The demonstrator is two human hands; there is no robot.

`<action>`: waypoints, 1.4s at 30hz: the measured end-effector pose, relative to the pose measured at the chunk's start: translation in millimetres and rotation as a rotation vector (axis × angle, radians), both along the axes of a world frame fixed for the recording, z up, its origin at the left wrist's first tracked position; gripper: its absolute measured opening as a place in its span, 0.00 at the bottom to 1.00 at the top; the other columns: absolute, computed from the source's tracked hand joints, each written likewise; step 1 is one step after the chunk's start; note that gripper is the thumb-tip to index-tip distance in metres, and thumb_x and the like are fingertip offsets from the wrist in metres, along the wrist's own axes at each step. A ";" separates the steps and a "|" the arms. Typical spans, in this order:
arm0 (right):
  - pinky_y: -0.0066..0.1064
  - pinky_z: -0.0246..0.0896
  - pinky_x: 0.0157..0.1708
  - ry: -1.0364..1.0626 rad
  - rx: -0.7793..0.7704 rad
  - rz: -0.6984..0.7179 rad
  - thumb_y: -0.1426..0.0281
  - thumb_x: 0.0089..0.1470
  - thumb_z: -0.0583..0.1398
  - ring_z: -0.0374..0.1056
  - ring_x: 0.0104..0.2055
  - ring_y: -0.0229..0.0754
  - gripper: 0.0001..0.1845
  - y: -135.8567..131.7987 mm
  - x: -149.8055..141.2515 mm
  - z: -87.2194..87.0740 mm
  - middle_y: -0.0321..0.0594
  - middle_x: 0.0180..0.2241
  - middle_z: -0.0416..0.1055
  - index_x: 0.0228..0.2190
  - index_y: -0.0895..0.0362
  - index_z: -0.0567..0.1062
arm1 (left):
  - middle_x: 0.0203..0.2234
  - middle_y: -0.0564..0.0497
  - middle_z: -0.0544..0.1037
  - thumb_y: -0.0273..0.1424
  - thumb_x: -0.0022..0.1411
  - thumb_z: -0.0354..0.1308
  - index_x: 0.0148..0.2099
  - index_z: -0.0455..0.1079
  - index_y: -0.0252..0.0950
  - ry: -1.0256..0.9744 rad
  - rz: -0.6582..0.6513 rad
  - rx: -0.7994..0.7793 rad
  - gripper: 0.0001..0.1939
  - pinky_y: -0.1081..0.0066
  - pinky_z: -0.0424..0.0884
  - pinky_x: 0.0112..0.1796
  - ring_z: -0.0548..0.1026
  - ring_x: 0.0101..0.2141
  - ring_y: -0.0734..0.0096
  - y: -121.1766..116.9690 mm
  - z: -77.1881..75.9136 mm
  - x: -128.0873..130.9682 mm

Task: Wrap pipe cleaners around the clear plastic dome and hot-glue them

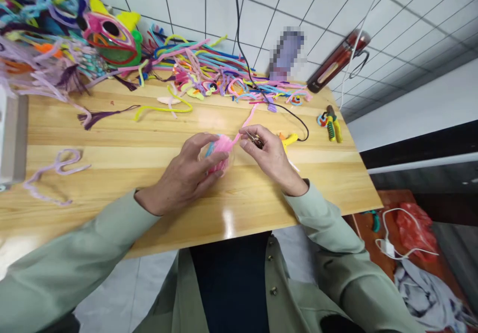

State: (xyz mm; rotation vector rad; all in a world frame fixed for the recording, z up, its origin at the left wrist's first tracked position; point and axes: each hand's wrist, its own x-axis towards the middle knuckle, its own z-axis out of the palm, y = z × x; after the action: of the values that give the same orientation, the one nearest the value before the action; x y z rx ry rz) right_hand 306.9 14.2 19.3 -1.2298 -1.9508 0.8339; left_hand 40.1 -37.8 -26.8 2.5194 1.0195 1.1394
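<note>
Head cam: left hand [182, 173] curls round the pink bundle [223, 146]; its strand [249, 116] slants away rightward, right by the right hand [272, 158], fingers pinching a small metal tool [257, 141].

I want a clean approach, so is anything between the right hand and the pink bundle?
No separate obstacle is visible between the right hand, holding a small metal tool, and the pink bundle; a pink strand passes there. The left hand's fingers partly cover the bundle.
</note>
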 end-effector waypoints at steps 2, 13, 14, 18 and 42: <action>0.40 0.70 0.50 -0.004 0.021 -0.016 0.58 0.72 0.62 0.75 0.48 0.47 0.14 -5.0 -2.6 0.2 0.41 0.47 0.82 0.51 0.52 0.79 | 0.72 0.42 0.68 0.33 0.83 0.56 0.70 0.72 0.46 0.026 0.009 -0.001 0.19 0.41 0.75 0.71 0.70 0.73 0.49 -0.5 2.0 -1.5; 0.39 0.70 0.49 0.031 0.006 0.053 0.61 0.78 0.58 0.78 0.49 0.47 0.12 -37.3 10.4 2.8 0.41 0.47 0.84 0.50 0.51 0.81 | 0.72 0.37 0.64 0.29 0.77 0.64 0.71 0.67 0.48 0.200 0.025 -0.057 0.25 0.35 0.76 0.68 0.68 0.73 0.39 -2.5 19.0 -7.9; 0.39 0.71 0.51 0.019 0.006 0.051 0.60 0.79 0.57 0.79 0.51 0.48 0.15 -39.2 11.2 -0.4 0.42 0.50 0.85 0.54 0.50 0.82 | 0.72 0.36 0.64 0.30 0.77 0.64 0.71 0.68 0.47 0.206 0.027 -0.055 0.25 0.35 0.75 0.68 0.68 0.73 0.38 -2.6 19.6 -8.0; 0.43 0.73 0.55 0.020 0.044 0.087 0.54 0.82 0.53 0.78 0.55 0.50 0.23 -44.3 6.7 -12.8 0.45 0.53 0.85 0.62 0.49 0.81 | 0.72 0.35 0.65 0.31 0.78 0.64 0.72 0.67 0.46 0.201 0.025 -0.036 0.25 0.36 0.75 0.67 0.68 0.73 0.39 -2.7 21.7 -7.8; 0.36 0.73 0.49 0.161 0.207 0.080 0.62 0.80 0.60 0.78 0.46 0.44 0.12 -46.1 -11.7 -42.8 0.42 0.47 0.84 0.55 0.54 0.78 | 0.71 0.36 0.67 0.34 0.80 0.64 0.71 0.71 0.43 0.201 0.013 0.022 0.21 0.45 0.78 0.65 0.69 0.72 0.44 -1.7 21.9 -8.7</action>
State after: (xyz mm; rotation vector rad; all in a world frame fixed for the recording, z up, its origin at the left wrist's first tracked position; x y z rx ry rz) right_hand 295.2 -31.9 -23.5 -0.9409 -1.9117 0.7261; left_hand 31.5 -39.5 -4.9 2.6917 1.0764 0.9198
